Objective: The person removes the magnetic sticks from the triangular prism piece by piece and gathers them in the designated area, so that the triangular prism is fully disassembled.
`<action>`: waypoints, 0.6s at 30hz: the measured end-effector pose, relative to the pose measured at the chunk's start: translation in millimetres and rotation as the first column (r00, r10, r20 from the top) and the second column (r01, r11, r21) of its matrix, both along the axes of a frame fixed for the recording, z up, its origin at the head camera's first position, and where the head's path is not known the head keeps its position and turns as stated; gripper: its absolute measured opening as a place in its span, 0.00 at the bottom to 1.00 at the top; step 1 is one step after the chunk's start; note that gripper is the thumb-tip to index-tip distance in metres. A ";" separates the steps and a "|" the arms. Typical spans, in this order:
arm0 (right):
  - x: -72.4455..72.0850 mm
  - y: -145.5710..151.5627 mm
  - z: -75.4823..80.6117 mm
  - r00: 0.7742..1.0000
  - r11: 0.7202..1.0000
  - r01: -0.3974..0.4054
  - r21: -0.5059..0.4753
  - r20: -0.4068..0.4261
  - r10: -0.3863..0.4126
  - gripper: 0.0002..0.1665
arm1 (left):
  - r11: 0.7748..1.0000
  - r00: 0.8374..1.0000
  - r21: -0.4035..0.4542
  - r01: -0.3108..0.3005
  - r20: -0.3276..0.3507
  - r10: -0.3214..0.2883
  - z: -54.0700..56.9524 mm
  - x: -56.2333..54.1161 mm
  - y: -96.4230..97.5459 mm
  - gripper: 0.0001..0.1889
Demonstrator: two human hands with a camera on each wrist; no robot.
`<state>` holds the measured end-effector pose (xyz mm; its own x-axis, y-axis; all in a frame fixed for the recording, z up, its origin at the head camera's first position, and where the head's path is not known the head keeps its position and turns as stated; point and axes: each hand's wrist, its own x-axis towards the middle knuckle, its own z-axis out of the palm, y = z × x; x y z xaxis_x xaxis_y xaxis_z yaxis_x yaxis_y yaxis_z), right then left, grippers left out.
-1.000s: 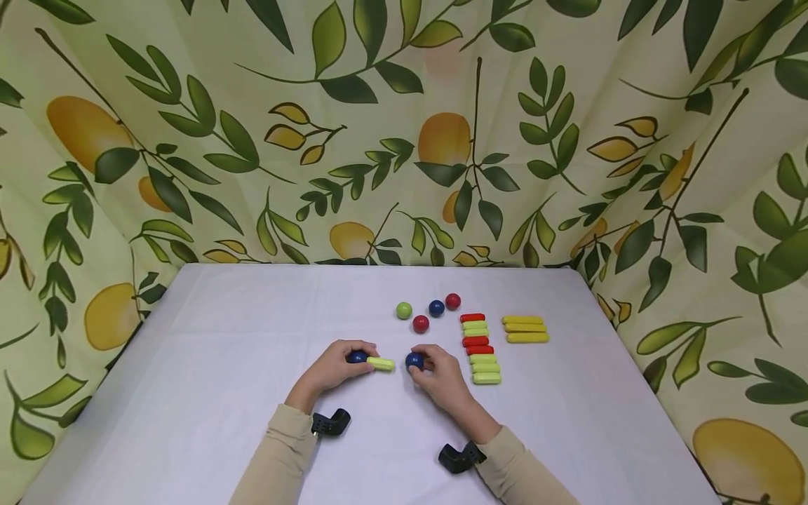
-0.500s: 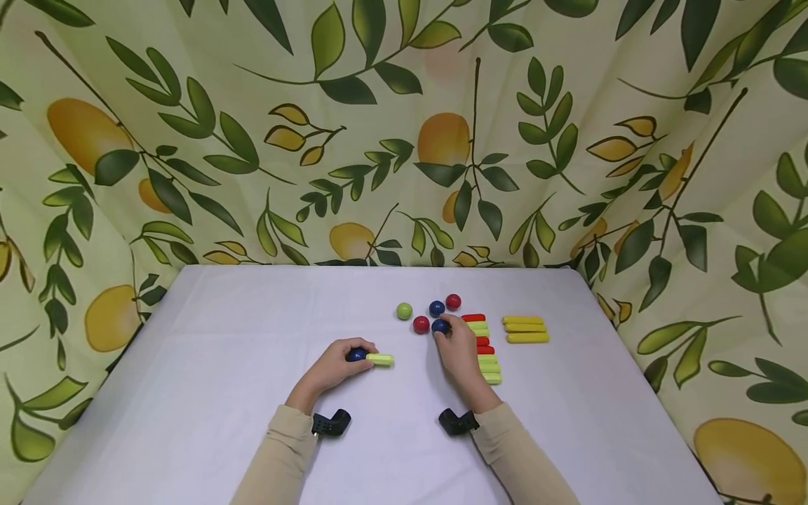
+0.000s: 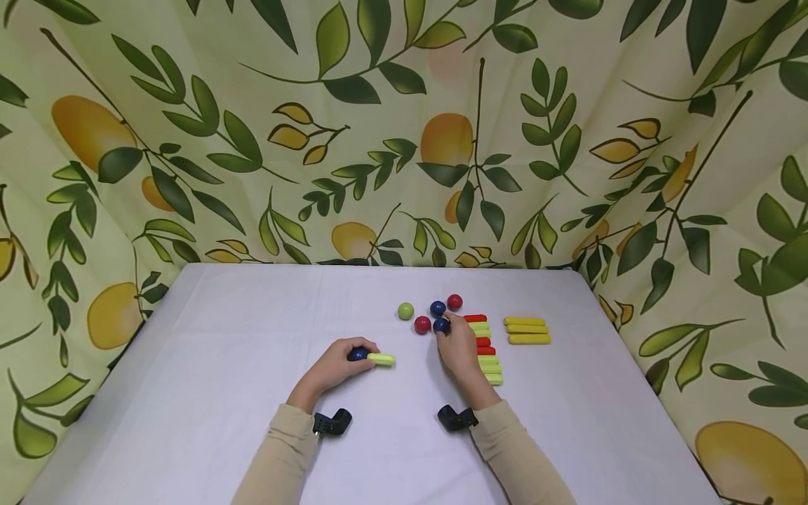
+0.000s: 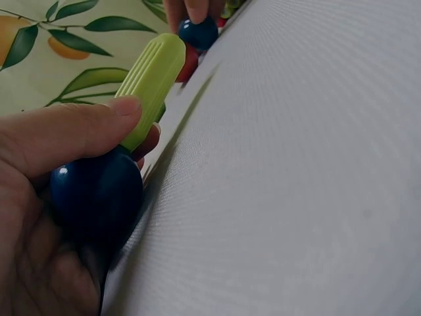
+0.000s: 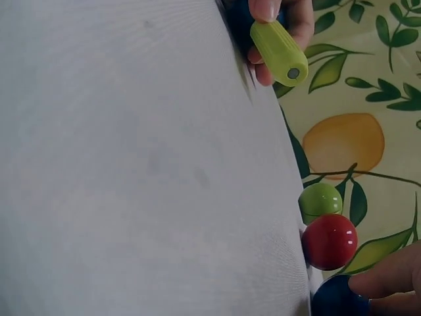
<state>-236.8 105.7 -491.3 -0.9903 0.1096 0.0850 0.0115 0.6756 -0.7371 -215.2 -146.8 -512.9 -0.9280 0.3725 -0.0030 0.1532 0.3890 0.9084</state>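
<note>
My left hand point(image 3: 333, 366) holds a ribbed lime-green rod point(image 4: 155, 85) between thumb and fingers. A dark blue ball point(image 4: 99, 194) sits at the rod's near end, inside the same grasp. In the right wrist view the rod's free end shows a round grey metal spot. My right hand point(image 3: 459, 351) pinches another blue ball point(image 3: 441, 325) over the table, beside a red ball point(image 3: 422, 325). Just behind it are a second blue ball point(image 3: 438, 308) and a red ball point(image 3: 454, 302). A green ball point(image 3: 406, 311) lies to the left of them.
Right of the balls runs a column of short red and lime rods point(image 3: 489, 369), partly covered by my right hand. Several yellow rods point(image 3: 529, 330) lie further right. A patterned curtain point(image 3: 379, 175) stands behind the white-covered table point(image 3: 252, 308).
My right hand has carried its blue ball away from the left hand, back and to the right, to the group of balls. The left hand has stayed nearly in place.
</note>
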 end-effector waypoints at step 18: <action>39.0 -32.4 -5.9 0.926 0.903 -0.373 -0.212 -0.149 0.347 0.24 | 1.000 1.000 -0.015 0.007 -0.014 -0.007 2.3 -0.4 0.1 0.09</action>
<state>-197.9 73.3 -497.2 -0.9525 -0.2236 0.2069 -0.2867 0.4287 -0.8568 -215.5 -146.7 -510.6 -0.9253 0.3793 0.0045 0.1688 0.4012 0.9003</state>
